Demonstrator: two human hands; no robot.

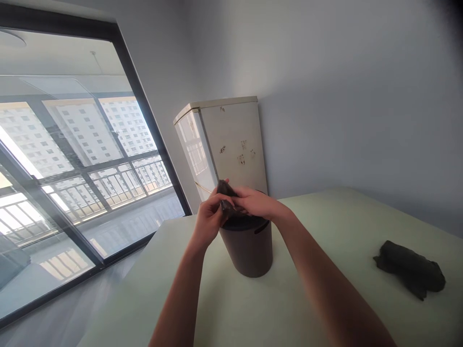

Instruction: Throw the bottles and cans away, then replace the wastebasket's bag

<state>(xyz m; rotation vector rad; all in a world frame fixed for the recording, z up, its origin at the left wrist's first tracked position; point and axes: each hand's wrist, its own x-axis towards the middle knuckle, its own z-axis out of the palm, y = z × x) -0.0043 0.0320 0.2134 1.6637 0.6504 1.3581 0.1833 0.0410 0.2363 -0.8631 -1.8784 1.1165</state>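
Observation:
A dark grey trash bin (249, 253) stands upright on the pale green table, with a slot-shaped handle opening near its rim. Just above the rim, a black plastic trash bag (226, 206) is bunched up between both hands. My left hand (211, 212) is closed on the bag's left side. From the right, my right hand (255, 201) pinches the same bag, its fingers close to those of the left. The bin's inside is mostly hidden behind the hands and bag.
A rolled dark bag (410, 269) lies on the right of the table (311, 231). Behind the table stands a worn white refrigerator (233, 144) against the grey wall. To the left is a dark-framed glass sliding door (144, 115) with a balcony beyond.

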